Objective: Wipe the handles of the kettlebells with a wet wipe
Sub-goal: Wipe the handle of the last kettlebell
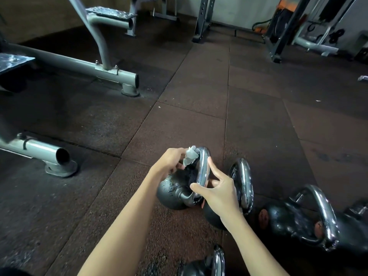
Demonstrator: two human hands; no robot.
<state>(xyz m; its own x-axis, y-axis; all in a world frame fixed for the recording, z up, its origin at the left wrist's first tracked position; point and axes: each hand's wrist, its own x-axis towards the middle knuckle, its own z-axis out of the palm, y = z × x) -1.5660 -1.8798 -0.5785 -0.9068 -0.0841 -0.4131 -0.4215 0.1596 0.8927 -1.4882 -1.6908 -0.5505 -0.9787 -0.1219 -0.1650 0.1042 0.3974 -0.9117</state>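
Observation:
A black kettlebell (pixel 171 193) with a chrome handle (pixel 203 166) stands on the rubber floor in front of me. My left hand (pixel 169 164) pinches a crumpled grey-white wet wipe (pixel 190 156) against the upper far part of that handle. My right hand (pixel 218 193) grips the handle's near side with thumb and fingers. Right behind it stands a second kettlebell (pixel 244 186), partly hidden by my right hand. A third kettlebell (pixel 304 222) is at the right, and another (pixel 207 263) shows at the bottom edge.
Grey steel frames of gym machines (pixel 83 66) lie across the left, with a tube end and foot (pixel 59 158) close by. A rack upright (pixel 203 18) and more equipment (pixel 298 26) stand at the back. Rubber floor tiles (pixel 258 120) stretch ahead.

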